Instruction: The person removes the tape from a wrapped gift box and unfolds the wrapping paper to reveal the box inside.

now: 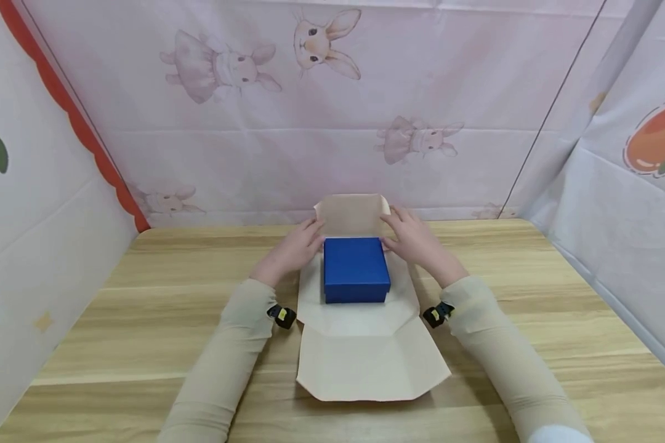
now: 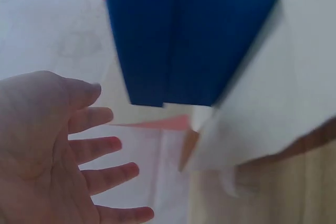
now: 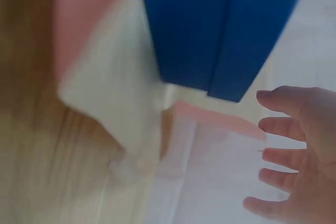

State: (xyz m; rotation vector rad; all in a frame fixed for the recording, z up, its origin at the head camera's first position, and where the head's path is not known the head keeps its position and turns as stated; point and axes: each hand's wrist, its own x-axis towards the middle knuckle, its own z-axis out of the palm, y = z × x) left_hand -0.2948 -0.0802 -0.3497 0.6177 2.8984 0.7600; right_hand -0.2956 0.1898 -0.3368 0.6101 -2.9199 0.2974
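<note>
A blue lidded box (image 1: 356,261) stands on a cream sheet of creased paper or thin card (image 1: 366,366) with angled corners. The sheet's far flap (image 1: 350,214) rises behind the box, and its outer side shows pink in both wrist views. My left hand (image 1: 301,245) is at the flap's left edge, fingers spread and nearly straight in the left wrist view. At the right edge is my right hand (image 1: 414,239), its fingers (image 3: 283,158) likewise extended. The box (image 2: 184,35) lies between both hands, with a seam between lid and base.
The sheet rests on a wood-grain table (image 1: 161,307). A pale curtain (image 1: 288,147) with printed rabbits hangs behind the table's far edge, and white fabric (image 1: 39,258) hangs along the sides. A dark strapped device (image 1: 282,315) sits at each wrist.
</note>
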